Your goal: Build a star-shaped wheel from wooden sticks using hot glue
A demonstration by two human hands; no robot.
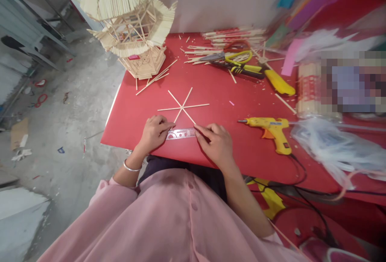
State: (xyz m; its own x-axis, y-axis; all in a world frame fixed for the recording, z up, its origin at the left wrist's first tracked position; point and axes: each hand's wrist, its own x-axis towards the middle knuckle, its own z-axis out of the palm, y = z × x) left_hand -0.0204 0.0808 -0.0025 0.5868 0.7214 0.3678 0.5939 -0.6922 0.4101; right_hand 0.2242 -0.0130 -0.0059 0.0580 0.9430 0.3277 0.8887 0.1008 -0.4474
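Note:
A star of thin wooden sticks (182,107), crossed at their middles, lies flat on the red tabletop (135,121). Just below it is a clear plastic ruler (181,133), set level under the tips of the two nearest arms. My left hand (155,133) is closed on the ruler's left end, its thumb and finger close to one stick tip. At the other end, my right hand (216,142) pinches the ruler between thumb and forefinger, with the fingertip by the second tip. Whether the fingertips press on the sticks is hard to make out.
A tiered stick-built pagoda model (141,45) stands back left. Scissors (224,56), a yellow-handled cutter (279,81) and loose sticks (235,37) lie at the back. To the right are a yellow glue gun (271,127) with its cord and a plastic bag (331,145).

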